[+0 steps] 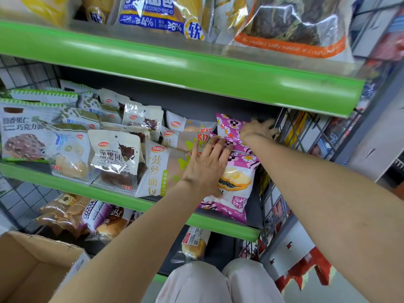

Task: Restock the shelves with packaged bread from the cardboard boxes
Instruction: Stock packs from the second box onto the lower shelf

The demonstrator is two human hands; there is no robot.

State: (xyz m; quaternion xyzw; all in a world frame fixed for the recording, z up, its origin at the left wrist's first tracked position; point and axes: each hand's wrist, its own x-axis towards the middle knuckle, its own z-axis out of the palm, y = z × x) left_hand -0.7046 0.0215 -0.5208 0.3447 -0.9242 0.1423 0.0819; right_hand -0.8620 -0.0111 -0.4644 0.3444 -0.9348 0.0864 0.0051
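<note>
Nearest item: the person's knees (220, 281) in pale trousers, close under the bottom shelf. Beside them, lower left: cardboard box (32, 270), flaps open, contents out of sight.

Left hand (205, 167): fingers straight and spread, pressing flat on the front pink flowered bread packet (235, 189) at the right end of the middle shelf (109, 193).

Right hand (258, 130): reaching deeper toward the rear pink packet (229, 125); blurred, so whether it grips the packet cannot be told.

Step, by judgement: seating and squaring a pink row already on the shelf. Next move likely calls for pushing the stack back and upright against the wire side panel (295, 132), then returning to the box.

Surface: green-edged shelving, middle tier crowded with white-bagged breads (118, 158); upper shelf (175, 68) holds larger bags.

Room: shop aisle, wire grid backing, tiled wall at left.
</note>
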